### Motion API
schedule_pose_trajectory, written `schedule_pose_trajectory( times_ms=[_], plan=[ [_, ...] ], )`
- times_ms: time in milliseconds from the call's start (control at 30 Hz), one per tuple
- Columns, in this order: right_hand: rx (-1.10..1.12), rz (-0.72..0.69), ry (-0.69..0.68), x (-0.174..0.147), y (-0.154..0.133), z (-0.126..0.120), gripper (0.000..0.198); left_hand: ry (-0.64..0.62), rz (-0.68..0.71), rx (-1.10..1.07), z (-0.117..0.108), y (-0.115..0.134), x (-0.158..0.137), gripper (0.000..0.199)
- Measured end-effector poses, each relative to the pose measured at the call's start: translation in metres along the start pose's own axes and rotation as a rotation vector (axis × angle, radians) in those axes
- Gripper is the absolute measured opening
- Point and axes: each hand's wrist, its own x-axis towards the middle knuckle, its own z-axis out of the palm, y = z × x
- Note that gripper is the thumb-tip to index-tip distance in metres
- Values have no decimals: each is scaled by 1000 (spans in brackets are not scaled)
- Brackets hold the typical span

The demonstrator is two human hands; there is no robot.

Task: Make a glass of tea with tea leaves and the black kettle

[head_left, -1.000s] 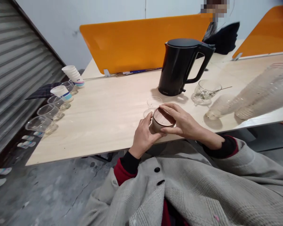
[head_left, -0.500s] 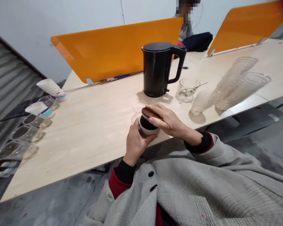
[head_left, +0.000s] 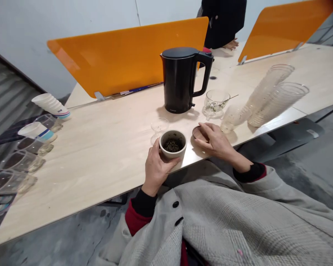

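My left hand (head_left: 158, 165) is wrapped round a cream tea canister (head_left: 174, 153) near the table's front edge. The canister's top is off, and dark dried tea leaves (head_left: 172, 145) show inside. To its right, my right hand (head_left: 213, 140) grips a round brown lid (head_left: 199, 133) at or just above the tabletop; its fingers cover much of the lid. Just behind the canister stands a small clear cup (head_left: 159, 125). Farther back is a black electric kettle (head_left: 178, 83), its handle to the right. A glass cup (head_left: 215, 102) with some leaves and a thin stick in it sits right of the kettle.
Stacked clear plastic cups (head_left: 277, 101) lean at the right. Paper cups (head_left: 50, 106) and several clear cups (head_left: 23, 160) line the left end. Orange dividers (head_left: 127, 55) stand along the back. Behind them a person in dark clothes (head_left: 224, 24) rests a hand on the table.
The lid has come off the canister and moved right with my right hand, down toward the table. My left hand keeps the canister. The person behind has changed posture.
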Motion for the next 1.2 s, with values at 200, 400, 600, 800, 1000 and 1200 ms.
schedule_pose_trajectory(
  times_ms=[200,400,600,800,1000,1200],
  plan=[
    [-36,-67,-44,-5,-10,-5,81,-11,13,16,1,-2,-1,98],
    [-270,92,383,26,-21,-94,61,1,17,30,2,-2,1,95],
    [-639,441,245,80,-9,-125,58,-4,28,18,3,-2,1,96],
    [-687,607,-38,114,7,-112,43,-4,56,14,5,-3,0,97],
    [-633,614,-18,125,13,-114,30,7,56,41,6,-3,-1,96],
    [-604,500,204,110,1,-128,33,-11,49,44,3,0,-2,96]
  ],
)
